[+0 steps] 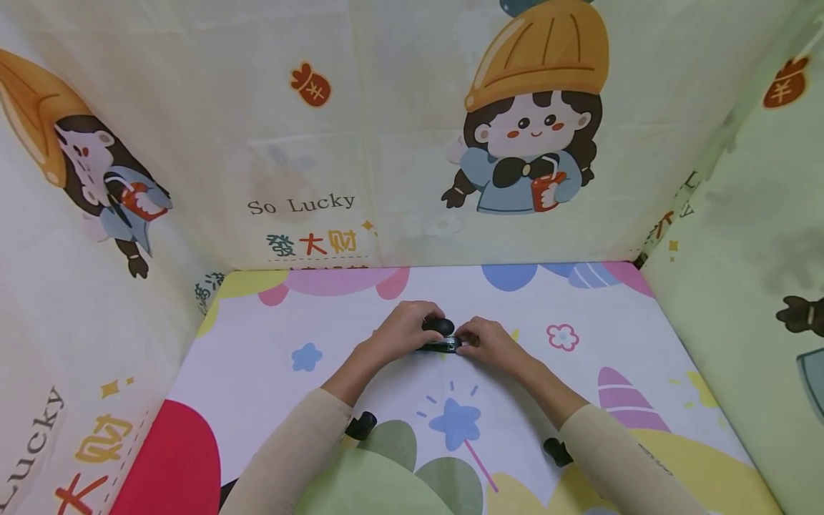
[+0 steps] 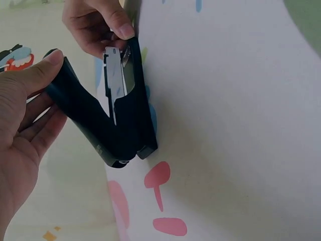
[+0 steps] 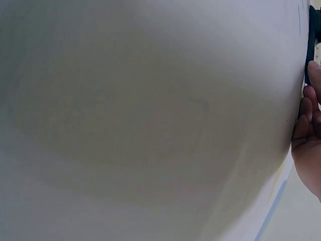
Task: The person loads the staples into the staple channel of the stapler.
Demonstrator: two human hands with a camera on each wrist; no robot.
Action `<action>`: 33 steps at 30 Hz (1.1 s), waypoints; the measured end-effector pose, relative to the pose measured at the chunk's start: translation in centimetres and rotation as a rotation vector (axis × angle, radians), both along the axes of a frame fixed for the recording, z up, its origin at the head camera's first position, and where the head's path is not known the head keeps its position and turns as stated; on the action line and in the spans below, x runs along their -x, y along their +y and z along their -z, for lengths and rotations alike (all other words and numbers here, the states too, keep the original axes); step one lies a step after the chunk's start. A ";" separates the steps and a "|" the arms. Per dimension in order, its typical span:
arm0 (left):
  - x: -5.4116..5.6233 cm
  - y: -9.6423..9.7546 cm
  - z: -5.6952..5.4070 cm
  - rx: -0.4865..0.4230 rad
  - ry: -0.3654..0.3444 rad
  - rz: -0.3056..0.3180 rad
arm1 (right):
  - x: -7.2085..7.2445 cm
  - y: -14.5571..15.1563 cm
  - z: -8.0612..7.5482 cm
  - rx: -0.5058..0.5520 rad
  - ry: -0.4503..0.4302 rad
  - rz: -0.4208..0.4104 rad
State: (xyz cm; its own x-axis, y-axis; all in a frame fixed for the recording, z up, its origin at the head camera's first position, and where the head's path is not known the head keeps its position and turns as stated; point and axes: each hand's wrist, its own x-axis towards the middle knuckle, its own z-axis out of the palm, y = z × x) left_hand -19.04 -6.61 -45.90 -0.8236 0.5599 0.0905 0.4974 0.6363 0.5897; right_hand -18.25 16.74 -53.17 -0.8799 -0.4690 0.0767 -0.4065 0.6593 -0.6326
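A black stapler (image 2: 133,118) stands on the tabletop with its top arm swung up from the base, and the metal staple channel (image 2: 115,75) shows between them. My left hand (image 1: 404,327) grips the raised top arm, thumb on one side and fingers on the other, as the left wrist view shows. At the free end of the base, my right hand (image 1: 492,343) pinches the tip, its thumb (image 2: 123,25) on the base's edge and the other fingers curled. The right wrist view catches just part of the right hand (image 3: 308,145) and a dark strip of the stapler.
The tabletop (image 1: 257,379) wears a printed cover with stars, flowers and coloured shapes. Cloth walls (image 1: 399,157) with cartoon figures and lettering enclose it at the back and both sides. Black devices (image 1: 362,426) sit at both wrists.
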 end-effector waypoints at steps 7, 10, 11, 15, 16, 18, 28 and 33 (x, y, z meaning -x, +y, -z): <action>0.1 0.7 0.1 0.052 0.002 0.023 | 0.0 0.2 0.1 0.005 0.022 -0.009; 0.2 1.0 0.3 0.065 0.012 0.028 | 0.0 0.3 0.0 0.002 0.028 -0.004; 0.3 1.1 0.4 0.068 0.014 0.028 | 0.0 0.3 0.0 0.000 0.030 -0.003; 0.4 1.4 0.6 0.072 0.021 0.028 | 0.0 0.4 -0.2 -0.004 0.032 0.003; 0.4 1.4 0.7 0.073 0.024 0.031 | 0.0 0.4 -0.2 0.000 0.029 0.004; 0.4 1.5 0.8 0.077 0.029 0.037 | 0.0 0.3 -0.3 0.008 0.021 0.004; 0.3 1.6 1.7 0.089 0.047 0.050 | -0.2 0.2 -0.3 0.015 -0.001 0.002; 0.2 1.6 2.0 0.070 0.031 0.055 | -0.1 0.1 -0.2 -0.003 -0.008 0.006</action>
State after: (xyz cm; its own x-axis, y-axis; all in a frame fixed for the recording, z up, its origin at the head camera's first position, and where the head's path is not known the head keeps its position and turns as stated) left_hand -19.25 -5.05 -47.87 -0.7890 0.6099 0.0746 0.5498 0.6466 0.5288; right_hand -18.12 16.88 -52.95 -0.8832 -0.4640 0.0680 -0.3974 0.6635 -0.6339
